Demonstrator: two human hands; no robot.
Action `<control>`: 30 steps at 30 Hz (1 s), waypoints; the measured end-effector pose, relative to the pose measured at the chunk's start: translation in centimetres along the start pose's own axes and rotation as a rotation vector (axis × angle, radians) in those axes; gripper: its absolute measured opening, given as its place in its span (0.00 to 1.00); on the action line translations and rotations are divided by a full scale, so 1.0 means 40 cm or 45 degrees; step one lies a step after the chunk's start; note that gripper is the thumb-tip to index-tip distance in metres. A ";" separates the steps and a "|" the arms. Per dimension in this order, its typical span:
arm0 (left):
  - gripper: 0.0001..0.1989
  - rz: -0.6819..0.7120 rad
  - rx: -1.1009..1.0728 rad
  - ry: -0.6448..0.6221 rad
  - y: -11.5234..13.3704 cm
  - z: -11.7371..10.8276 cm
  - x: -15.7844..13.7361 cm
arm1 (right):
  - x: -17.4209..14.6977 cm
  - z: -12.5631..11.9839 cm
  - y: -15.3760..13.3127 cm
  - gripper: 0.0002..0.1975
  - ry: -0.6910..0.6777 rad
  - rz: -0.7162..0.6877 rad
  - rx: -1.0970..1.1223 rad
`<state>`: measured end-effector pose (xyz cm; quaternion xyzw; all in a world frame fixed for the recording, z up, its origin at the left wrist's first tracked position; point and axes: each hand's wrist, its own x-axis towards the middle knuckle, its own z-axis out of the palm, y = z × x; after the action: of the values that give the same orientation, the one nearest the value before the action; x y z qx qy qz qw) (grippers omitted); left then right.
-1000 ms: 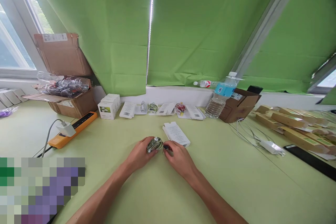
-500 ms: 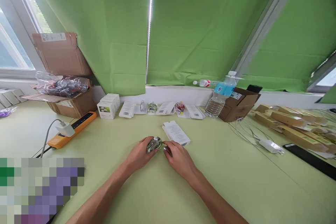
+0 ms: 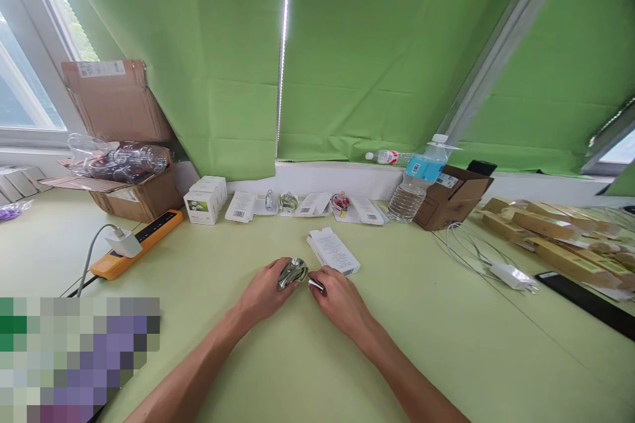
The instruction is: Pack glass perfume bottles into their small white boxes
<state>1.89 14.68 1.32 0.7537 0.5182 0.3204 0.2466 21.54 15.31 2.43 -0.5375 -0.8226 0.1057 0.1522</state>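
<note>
Green curtains are hung behind a pale green table, with a window seen at the far left. At the table's back left an open carton is filled with clear plastic wrap, and an orange power strip with a white plug is laid in front of it. To the right, long tan boxes are stacked, with a dark strip and a white charger near them. A brown box and a water bottle are placed just beside each other at the back, and a second bottle is laid on the sill. White boxes and a row of small packets are set along the back edge. A flattened white box is laid near the hands.

At the table's middle, a shiny metal piece is pinched in the left hand, its fingers curled around it. A smaller dark and silver part is gripped in the fingertips of the right hand, just beside the metal piece; whether the two touch cannot be told.
</note>
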 end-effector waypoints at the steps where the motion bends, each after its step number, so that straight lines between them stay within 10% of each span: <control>1: 0.13 -0.004 -0.002 0.001 0.001 0.000 -0.001 | -0.001 -0.001 -0.001 0.12 -0.002 0.002 -0.006; 30: 0.12 0.001 0.005 -0.025 0.004 -0.003 0.000 | 0.000 0.002 -0.005 0.12 0.001 0.021 0.041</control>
<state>1.89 14.62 1.50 0.7575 0.5161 0.3119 0.2500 21.36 15.22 2.44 -0.5418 -0.8163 0.1200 0.1602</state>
